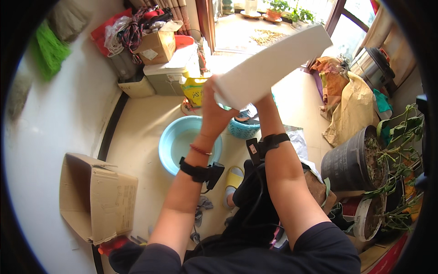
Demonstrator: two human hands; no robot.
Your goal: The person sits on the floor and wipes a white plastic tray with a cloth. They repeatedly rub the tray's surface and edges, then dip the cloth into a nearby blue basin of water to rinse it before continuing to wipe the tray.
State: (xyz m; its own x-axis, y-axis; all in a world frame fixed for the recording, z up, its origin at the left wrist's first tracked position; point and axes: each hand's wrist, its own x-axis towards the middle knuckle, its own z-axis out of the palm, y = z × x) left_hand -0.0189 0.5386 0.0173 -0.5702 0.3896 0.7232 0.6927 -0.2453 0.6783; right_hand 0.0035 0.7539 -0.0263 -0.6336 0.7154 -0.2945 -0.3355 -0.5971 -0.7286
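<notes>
A white box-like object (pixel 270 68), long and flat-sided, is held up and tilted in front of me; I cannot tell exactly what it is. My left hand (pixel 217 111) grips its lower left end, with the thumb beneath. Behind its lower edge, my right hand (pixel 263 102) supports it, the fingers mostly hidden. Below my left hand stands a light blue plastic basin (pixel 166 147) with what looks like water in it. A blue perforated plastic basket (pixel 243 131) with things inside is on the floor just beyond, partly covered by my hands.
An open cardboard box (pixel 111 202) lies at the left by the wall. A black plant pot (pixel 345 164) with a leafy plant leans at the right, near a tan sack (pixel 356 106). A storage box (pixel 167 75) and a yellow bag (pixel 194 90) stand ahead, short of the doorway.
</notes>
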